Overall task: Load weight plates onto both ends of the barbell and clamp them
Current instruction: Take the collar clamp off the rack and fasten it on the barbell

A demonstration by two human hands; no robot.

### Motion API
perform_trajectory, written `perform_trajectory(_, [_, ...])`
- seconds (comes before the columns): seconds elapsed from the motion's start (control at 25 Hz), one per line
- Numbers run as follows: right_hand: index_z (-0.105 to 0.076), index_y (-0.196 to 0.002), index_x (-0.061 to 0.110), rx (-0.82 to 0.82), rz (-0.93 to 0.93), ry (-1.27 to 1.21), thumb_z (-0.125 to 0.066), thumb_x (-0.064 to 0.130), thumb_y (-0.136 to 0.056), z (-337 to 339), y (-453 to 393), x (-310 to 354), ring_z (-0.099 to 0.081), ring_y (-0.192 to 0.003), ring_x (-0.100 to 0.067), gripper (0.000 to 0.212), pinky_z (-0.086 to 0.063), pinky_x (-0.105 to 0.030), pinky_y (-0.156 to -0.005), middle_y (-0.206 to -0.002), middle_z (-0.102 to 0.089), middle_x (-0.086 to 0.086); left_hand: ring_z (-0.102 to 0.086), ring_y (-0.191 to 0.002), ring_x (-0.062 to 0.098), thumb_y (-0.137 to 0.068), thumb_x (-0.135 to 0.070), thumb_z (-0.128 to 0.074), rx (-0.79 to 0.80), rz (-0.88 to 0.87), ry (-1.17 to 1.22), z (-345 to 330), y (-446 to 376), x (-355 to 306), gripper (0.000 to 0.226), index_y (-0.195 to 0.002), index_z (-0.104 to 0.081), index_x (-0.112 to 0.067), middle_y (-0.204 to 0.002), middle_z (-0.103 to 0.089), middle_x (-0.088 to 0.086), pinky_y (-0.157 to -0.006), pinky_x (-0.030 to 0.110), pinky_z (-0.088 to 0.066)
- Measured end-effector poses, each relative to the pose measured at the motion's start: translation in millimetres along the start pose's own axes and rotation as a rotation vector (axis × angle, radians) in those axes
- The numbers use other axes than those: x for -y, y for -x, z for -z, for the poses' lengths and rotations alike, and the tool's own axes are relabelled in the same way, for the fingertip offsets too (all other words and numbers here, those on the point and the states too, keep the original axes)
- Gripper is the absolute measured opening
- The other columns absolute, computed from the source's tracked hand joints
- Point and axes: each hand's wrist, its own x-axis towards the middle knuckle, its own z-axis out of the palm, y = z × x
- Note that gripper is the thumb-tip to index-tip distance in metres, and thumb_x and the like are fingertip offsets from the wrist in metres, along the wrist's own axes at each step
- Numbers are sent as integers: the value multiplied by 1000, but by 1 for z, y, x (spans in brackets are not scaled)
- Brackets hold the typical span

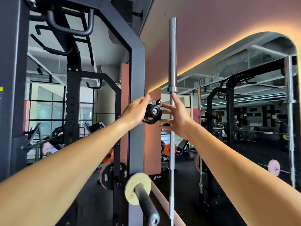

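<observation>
A: We had both arms stretched forward at chest height. Left hand (136, 111) gripped the black clamp (153, 113) — fingers curled round its far side, thumb on top by the silver lever.

B: Right hand?

A: Right hand (176, 119) was open, fingers spread, tips just beside the clamp. Index finger pointed up along the upright barbell (172, 62) (touching or only in front of it, we couldn't tell).

B: Where was the loaded bar?

A: Low in view — black sleeve (145, 201) pointing at us, one pale yellow plate (132, 188) already on it, next to the grey rack post (137, 79). Mirror (244, 111) stood on the right.
</observation>
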Motion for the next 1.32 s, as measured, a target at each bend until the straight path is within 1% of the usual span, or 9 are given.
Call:
perform_trajectory(0.2, [-67,-95,28,-5,49,-40,-39,76,-92,0,70,13,-62,-109,-32,55,-51,-53,-100,-107,-62,8,-59,-124,22,-93,-66,-30,-18,-51,20,-12,56,-35,60,-134,-58,-33,-133,-63,-3,-101,51,-52])
perform_trajectory(0.44, [-67,-110,27,-51,61,-80,-47,64,-95,0,131,13,-68,-105,-32,45,-57,-47,-93,-112,-65,8,-51,-134,20,-106,-31,-44,-96,-128,-9,-8,113,-53,44,-150,-46,-26,-150,-50,-4,-107,51,-49])
perform_trajectory(0.52, [-69,-110,25,-63,67,-79,-53,53,-97,-11,148,10,-70,-104,-35,35,-59,-47,-90,-114,-68,5,-56,-130,22,-103,-24,-54,-141,-99,-23,2,130,-53,52,-154,-41,-24,-153,-47,-5,-102,48,-54])
perform_trajectory(0.64, [-69,-101,26,-90,92,-32,-67,31,-93,-37,167,5,-70,-105,-41,10,-61,-45,-89,-108,-70,-1,-71,-102,21,-98,-22,-63,-214,-24,5,24,150,-45,52,-148,-50,-18,-147,-51,2,-72,34,-65])
perform_trajectory(0.8, [-68,-107,20,-79,106,29,-72,19,-90,-84,180,-6,-71,-86,-25,18,-63,-36,-82,-107,-71,0,-76,-88,20,-91,-13,-70,-196,17,-49,71,175,-32,50,-140,-61,-20,-134,-65,2,-73,38,-66])
perform_trajectory(0.96, [-60,-85,22,13,72,21,-71,23,-91,-159,188,-20,-71,-81,-24,12,-62,-35,-72,-98,-69,-4,-75,-93,23,-80,0,-77,-203,46,-100,147,210,-18,62,-137,-63,-20,-132,-65,2,-80,45,-64])
perform_trajectory(1.08, [-53,-93,21,30,48,-15,-71,31,-90,-227,197,-36,-76,-85,-25,21,-64,-37,-72,-105,-71,-9,-72,-104,25,-78,1,-77,-207,74,-182,212,238,-5,61,-134,-65,-22,-122,-66,-3,-87,46,-62])
perform_trajectory(1.2, [-50,-118,27,85,4,-96,-69,45,-90,-310,217,-50,-76,-63,-13,39,-61,-30,-58,-100,-68,5,-73,-87,22,-80,7,-71,-206,142,-183,290,276,7,59,-132,-65,-21,-133,-64,4,-67,38,-65])
perform_trajectory(1.32, [-54,-121,34,196,-65,-77,-51,65,-92,-387,239,-59,-78,-69,-21,43,-63,-34,-60,-97,-69,6,-69,-67,13,-80,13,-66,-193,174,-199,361,319,12,56,-128,-66,-16,-130,-65,6,-56,38,-64])
